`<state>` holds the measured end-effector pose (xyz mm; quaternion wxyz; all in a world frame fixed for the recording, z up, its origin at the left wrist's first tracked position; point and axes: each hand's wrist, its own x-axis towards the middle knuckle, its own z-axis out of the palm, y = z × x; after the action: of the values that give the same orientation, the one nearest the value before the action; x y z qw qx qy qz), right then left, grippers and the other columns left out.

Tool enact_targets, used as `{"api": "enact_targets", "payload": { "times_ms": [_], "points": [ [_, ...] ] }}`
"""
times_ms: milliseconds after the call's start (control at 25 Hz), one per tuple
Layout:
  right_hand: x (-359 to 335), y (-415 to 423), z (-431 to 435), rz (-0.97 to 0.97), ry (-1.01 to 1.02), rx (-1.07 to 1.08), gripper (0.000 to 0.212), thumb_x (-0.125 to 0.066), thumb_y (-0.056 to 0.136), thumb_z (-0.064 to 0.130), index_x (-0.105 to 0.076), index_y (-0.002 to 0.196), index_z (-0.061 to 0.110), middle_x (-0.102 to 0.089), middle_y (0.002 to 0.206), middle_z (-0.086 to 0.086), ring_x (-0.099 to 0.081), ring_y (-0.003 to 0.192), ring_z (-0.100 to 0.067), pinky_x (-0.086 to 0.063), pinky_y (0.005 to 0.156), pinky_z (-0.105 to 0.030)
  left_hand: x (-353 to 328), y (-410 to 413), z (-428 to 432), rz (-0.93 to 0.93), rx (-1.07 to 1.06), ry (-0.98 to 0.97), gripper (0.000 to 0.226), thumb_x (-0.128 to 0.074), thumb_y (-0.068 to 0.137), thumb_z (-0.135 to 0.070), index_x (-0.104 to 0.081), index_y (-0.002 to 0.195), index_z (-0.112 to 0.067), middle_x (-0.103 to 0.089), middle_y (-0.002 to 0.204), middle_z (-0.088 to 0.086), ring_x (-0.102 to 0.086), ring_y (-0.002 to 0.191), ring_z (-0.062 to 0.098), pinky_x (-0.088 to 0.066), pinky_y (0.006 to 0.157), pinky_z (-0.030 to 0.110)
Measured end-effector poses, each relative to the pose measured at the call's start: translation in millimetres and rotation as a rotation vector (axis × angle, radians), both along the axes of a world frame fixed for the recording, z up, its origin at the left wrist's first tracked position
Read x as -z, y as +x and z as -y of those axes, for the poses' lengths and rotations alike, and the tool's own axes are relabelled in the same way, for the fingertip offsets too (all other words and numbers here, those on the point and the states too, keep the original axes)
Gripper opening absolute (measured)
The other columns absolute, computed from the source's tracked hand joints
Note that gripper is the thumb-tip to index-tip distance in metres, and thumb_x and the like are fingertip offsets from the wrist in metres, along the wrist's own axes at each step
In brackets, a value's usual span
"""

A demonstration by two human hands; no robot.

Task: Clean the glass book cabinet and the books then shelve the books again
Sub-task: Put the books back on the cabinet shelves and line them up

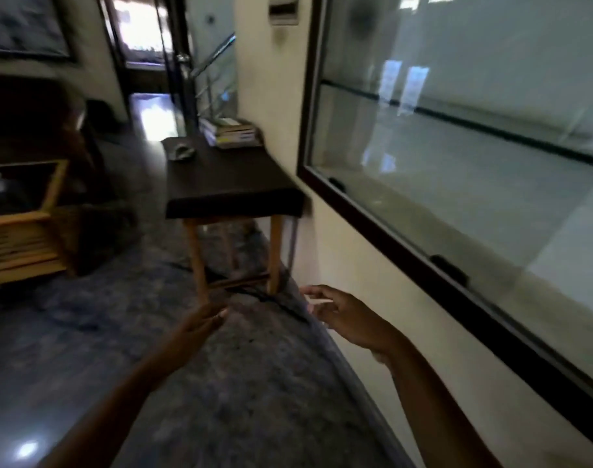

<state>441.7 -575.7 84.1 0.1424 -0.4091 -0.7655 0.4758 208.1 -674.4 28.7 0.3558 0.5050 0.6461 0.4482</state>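
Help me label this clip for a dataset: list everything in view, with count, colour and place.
glass cabinet: one, dark frame, on the right wall; no books seen inside
books: one small stack, pale, far end of the table
table: one, dark top, wooden legs, against the wall
small grey object: one, on the table near the books; too blurred to name
carpet: one, blue-grey, on the floor
wooden furniture: one, light wood, left edge
stair rail: one, metal, background
left hand: fingers straight, empty
right hand: fingers loosely curled; pale sliver at the fingertips, unclear whether held
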Motion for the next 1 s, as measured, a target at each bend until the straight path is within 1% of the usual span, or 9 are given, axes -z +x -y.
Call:
{"api": "enact_targets", "payload": {
  "times_ms": [80,120,280,360,480,560,760,920,1000],
  "points": [
    [18.7,-66.2,2.3,-0.064,-0.116,0.0,0.038,-0.046,0.096,0.009,-0.044,0.134,0.01,-0.051,0.122,-0.005,-0.048,0.116,-0.012,-0.042,0.072,-0.005,20.7,-57.8,23.3,0.042,-0.104,-0.087,0.024,-0.047,0.097,-0.022,-0.053,0.118,-0.013,-0.054,0.114,-0.002,-0.053,0.105,0.007,-0.038,0.072,0.0],
    [31.6,-101.7,2.1,-0.067,-0.156,-0.032,0.039,-0.045,0.096,0.007,-0.042,0.135,0.007,-0.051,0.127,-0.011,-0.047,0.114,-0.012,-0.041,0.069,-0.004,26.4,-86.1,36.9,0.071,-0.165,-0.111,0.025,-0.045,0.097,-0.014,-0.053,0.12,-0.014,-0.055,0.115,-0.001,-0.053,0.103,0.008,-0.039,0.07,-0.001],
    [85.4,-221.1,-1.6,0.018,-0.272,-0.142,0.034,-0.046,0.097,0.013,-0.044,0.131,0.018,-0.049,0.132,-0.006,-0.044,0.112,-0.006,-0.041,0.073,-0.006,53.5,-189.1,80.4,0.085,-0.385,-0.179,0.022,-0.05,0.094,-0.007,-0.057,0.111,-0.017,-0.06,0.109,-0.002,-0.057,0.094,-0.004,-0.041,0.069,-0.001],
    [105.5,-259.6,-9.7,0.062,-0.308,-0.129,0.03,-0.047,0.096,0.015,-0.046,0.126,0.024,-0.049,0.125,0.0,-0.046,0.109,-0.005,-0.041,0.077,-0.007,68.3,-232.2,84.4,0.115,-0.436,-0.241,0.022,-0.049,0.094,-0.01,-0.057,0.108,-0.025,-0.06,0.107,-0.007,-0.057,0.098,-0.001,-0.041,0.069,0.002],
    [134.8,-295.9,-31.0,0.145,-0.335,-0.114,0.029,-0.048,0.096,0.018,-0.044,0.122,0.031,-0.049,0.128,0.004,-0.049,0.111,-0.006,-0.042,0.088,-0.016,87.6,-287.3,63.2,0.188,-0.464,-0.28,0.021,-0.047,0.096,-0.022,-0.057,0.106,-0.037,-0.057,0.107,-0.018,-0.05,0.096,-0.01,-0.039,0.073,0.009],
    [163.4,-324.0,-57.7,0.249,-0.354,-0.062,0.033,-0.048,0.096,0.019,-0.045,0.129,0.023,-0.05,0.132,0.0,-0.051,0.114,-0.011,-0.042,0.092,-0.022,103.1,-335.1,25.8,0.21,-0.433,-0.312,0.021,-0.045,0.096,-0.024,-0.055,0.112,-0.033,-0.056,0.11,-0.016,-0.05,0.097,-0.008,-0.038,0.073,0.008],
    [203.8,-433.2,-149.7,0.49,-0.316,-0.054,0.036,-0.042,0.099,0.014,-0.044,0.134,0.004,-0.048,0.139,-0.008,-0.045,0.126,-0.02,-0.033,0.089,-0.016,134.2,-471.7,-92.0,0.298,-0.457,-0.401,0.027,-0.045,0.098,-0.028,-0.054,0.123,-0.024,-0.055,0.12,-0.003,-0.049,0.115,0.012,-0.04,0.079,0.019],
    [211.1,-585.4,-251.8,0.525,-0.281,-0.247,0.034,-0.047,0.097,0.017,-0.051,0.128,0.004,-0.057,0.125,-0.016,-0.054,0.116,-0.029,-0.043,0.094,-0.031,149.0,-583.0,-151.9,0.327,-0.612,-0.551,0.029,-0.044,0.099,-0.022,-0.054,0.124,-0.013,-0.054,0.113,0.004,-0.049,0.102,0.018,-0.039,0.071,0.021],
    [198.8,-669.2,-296.7,0.507,-0.2,-0.354,0.033,-0.046,0.097,0.017,-0.052,0.128,0.006,-0.058,0.122,-0.014,-0.056,0.105,-0.022,-0.041,0.082,-0.022,165.1,-633.5,-154.2,0.29,-0.677,-0.621,0.024,-0.046,0.098,-0.025,-0.056,0.118,-0.017,-0.056,0.116,0.004,-0.052,0.103,0.017,-0.043,0.075,0.027]
  ]
}}
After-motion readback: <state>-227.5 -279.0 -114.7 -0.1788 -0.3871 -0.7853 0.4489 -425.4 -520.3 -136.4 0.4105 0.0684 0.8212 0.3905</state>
